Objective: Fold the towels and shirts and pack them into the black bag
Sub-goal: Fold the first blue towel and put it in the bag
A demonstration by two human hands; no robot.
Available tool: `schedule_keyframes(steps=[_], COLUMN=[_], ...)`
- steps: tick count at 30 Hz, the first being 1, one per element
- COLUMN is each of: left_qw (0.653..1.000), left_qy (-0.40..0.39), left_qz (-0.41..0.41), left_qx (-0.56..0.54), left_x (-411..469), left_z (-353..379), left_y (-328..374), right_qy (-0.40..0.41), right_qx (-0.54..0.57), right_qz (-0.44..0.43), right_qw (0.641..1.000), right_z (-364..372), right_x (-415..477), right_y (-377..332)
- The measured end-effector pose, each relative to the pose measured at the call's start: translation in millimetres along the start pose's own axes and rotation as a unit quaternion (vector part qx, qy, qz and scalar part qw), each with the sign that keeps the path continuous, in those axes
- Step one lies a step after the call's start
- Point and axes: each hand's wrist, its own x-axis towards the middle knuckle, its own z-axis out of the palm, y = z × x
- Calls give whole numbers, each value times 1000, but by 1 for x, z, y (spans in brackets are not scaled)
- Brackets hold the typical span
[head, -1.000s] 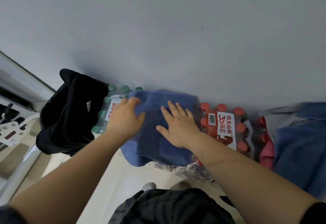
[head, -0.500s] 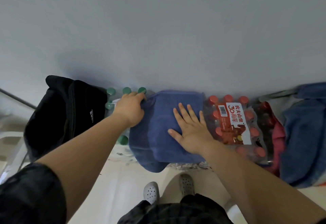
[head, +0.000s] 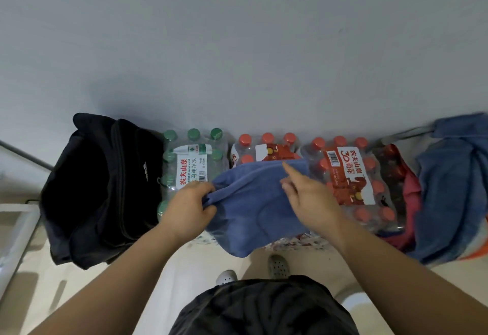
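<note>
A folded blue towel lies over the front of the bottle packs and droops toward the floor. My left hand grips its left edge, fingers curled round the cloth. My right hand rests on the towel's right part with the index finger stretched toward the far edge. The black bag stands open on the floor to the left, its dark inside showing. A pile of blue and pink cloths lies at the far right.
Shrink-wrapped packs of bottles line the wall: one with green caps beside the bag, two with red caps to the right. A grey wall rises behind them. My feet in perforated shoes stand on the pale floor.
The towel has slid toward me and left, uncovering the red-capped pack behind it. My left hand went from the far corner to gripping the left edge; my right hand lifted from flat.
</note>
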Motion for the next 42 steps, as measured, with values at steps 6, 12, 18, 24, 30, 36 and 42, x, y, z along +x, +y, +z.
schedule_keyframes(steps=[6,12,18,24,30,36,42], left_qw=[999,999,983,966,961,985,984], left_qy=[-2,-16,-4,-21,-62,-83,-24], left_qz=[-14,-24,-70,-32,24,95,167], left_qx=[28,-43,-168,-254,-269,-119,-54], left_x=[4,14,25,23,13,6,-17], left_z=[-12,-26,-36,-54,-71,-86,-96], left_y=[2,-5,-5,3,7,-2,9], right_qy=[26,9,6,-6,49,59,60], right_qx=[-127,-150,-217,10,63,53,75], right_qz=[10,-17,-33,-52,-59,-59,-98], right_qw=[991,988,976,999,995,995,991], right_z=[-21,-29,-33,-48,-74,-90,-100], right_x=[67,79,78,63,23,-18,-49], right_y=[19,30,35,49,48,38,27])
